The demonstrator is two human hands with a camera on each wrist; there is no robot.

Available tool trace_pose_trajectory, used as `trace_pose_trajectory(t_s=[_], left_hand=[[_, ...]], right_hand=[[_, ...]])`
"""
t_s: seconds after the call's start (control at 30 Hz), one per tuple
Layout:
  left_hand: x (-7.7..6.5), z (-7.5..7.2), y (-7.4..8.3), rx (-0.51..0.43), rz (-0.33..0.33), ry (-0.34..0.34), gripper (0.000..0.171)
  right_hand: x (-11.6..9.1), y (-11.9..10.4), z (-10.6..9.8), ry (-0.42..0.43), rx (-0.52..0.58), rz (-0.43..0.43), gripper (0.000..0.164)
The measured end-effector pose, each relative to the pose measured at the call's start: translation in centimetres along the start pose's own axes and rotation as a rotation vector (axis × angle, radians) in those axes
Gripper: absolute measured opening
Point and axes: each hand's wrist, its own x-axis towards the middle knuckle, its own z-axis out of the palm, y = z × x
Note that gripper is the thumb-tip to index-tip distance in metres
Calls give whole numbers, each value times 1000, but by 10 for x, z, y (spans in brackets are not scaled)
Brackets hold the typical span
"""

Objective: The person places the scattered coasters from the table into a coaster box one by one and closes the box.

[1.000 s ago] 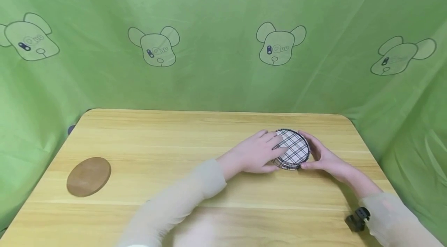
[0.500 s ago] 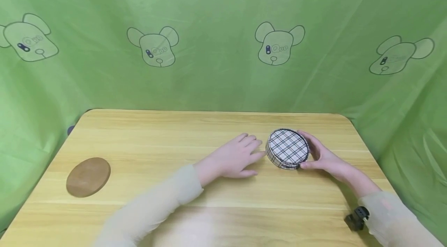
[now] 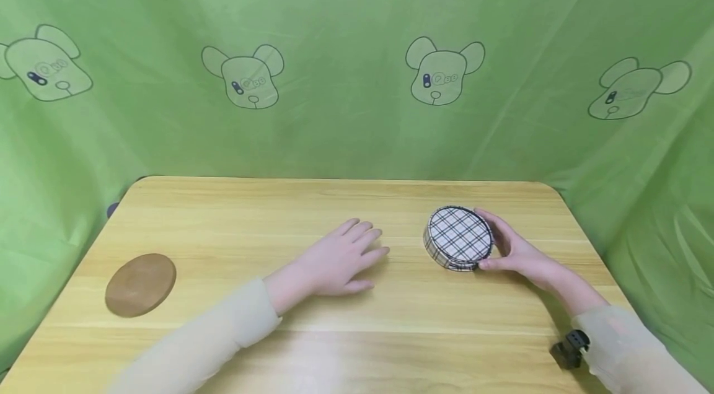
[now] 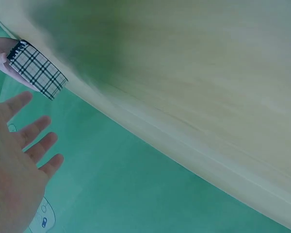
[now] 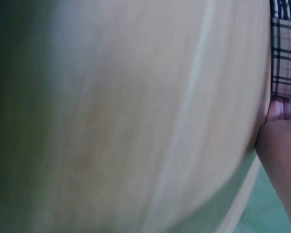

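Observation:
A round, flat-topped plaid case, white with dark checks and a dark trim round its top edge, sits on the right side of the wooden table. From its right, my right hand holds it, thumb at the near side and fingers round the far side, partly hidden behind it. In the right wrist view, the case's checked side shows at the edge beside the fingers. My left hand hovers near mid-table, palm down, fingers spread and holding nothing. The left wrist view shows those fingers apart from the case.
A flat brown disc lies at the table's left. Green cloth printed with bear heads hangs behind and beside the table. A small black device is at the right wrist.
My left hand has let go of the plaid case and moved left, leaving its whole top in sight. The right hand and the case have stayed in place.

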Motion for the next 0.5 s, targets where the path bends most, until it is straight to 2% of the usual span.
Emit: trace_pose_trajectory(t_s=[0.23,0.5], left_hand=[[-33,2,-5,-21,-39,13,70],[-68,1,-14,-45,-119,40,71]], right_hand=[[1,0,0,-2,-1,-4,112],[0,-1,1,-1,10,-7,112]])
